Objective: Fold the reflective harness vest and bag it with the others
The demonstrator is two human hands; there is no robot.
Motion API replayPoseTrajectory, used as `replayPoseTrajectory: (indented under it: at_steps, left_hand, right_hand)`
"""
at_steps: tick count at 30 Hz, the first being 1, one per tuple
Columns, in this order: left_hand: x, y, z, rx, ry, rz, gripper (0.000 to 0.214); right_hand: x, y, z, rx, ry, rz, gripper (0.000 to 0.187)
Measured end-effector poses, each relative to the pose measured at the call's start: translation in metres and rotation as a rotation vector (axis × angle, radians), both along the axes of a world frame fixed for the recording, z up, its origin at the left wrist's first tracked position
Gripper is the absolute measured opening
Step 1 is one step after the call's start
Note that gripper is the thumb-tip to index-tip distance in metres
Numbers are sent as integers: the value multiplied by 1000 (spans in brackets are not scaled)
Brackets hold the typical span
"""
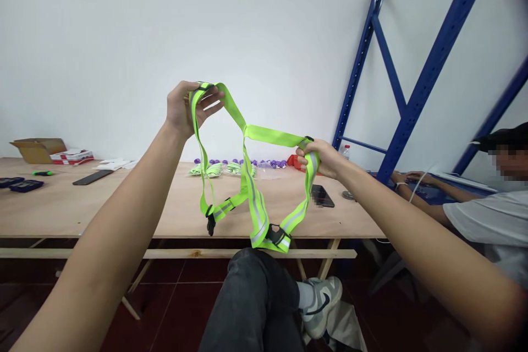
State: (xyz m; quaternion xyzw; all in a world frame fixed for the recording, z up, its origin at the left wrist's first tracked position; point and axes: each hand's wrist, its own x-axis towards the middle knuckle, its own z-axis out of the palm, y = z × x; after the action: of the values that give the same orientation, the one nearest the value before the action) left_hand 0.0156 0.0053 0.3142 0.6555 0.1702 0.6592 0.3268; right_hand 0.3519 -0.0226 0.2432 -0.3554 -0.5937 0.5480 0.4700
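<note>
A lime-green reflective vest (256, 198) made of straps with grey stripes hangs in the air between my hands. My left hand (187, 109) holds up one shoulder strap near a black slider, with some fingers stretched out behind it. Lower down and to the right, my right hand (317, 157) pinches the other shoulder strap beside its own slider. Black buckles dangle at the bottom: one buckle (210, 223) on the left and another buckle (275, 235) close above my knee. The straps form two loops that meet in the middle.
Behind the vest, a wooden table (181, 198) carries packed green straps (213, 170), purple items (278, 164), a phone (322, 196) and a cardboard box (38, 149). Blue shelving posts (406, 115) rise at the right. Another person (495, 209) sits there, arms on a blue surface.
</note>
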Motion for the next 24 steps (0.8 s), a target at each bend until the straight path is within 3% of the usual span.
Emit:
replayPoseTrajectory:
  at_steps: [4,8,10,15,20,24]
  left_hand:
    - [-7,2,-4,-2,-39,22,18]
    - [-8,3,-8,-16,-40,28,17]
    - [-7,3,-10,-22,-26,19,17]
    - [-4,1,-14,-60,-34,-38,16]
    - [-3,-1,-18,-96,-2,-43,16]
    - [-3,2,-23,-113,32,-60,16]
  right_hand:
    - [11,-6,11,-76,46,193,21]
    - [17,-6,16,25,-64,164,42]
    - [20,-2,20,88,-220,91,45]
    - [19,7,34,275,-652,-169,25]
    - [3,0,46,490,-680,-493,28]
    - [-3,4,43,649,-744,-591,32]
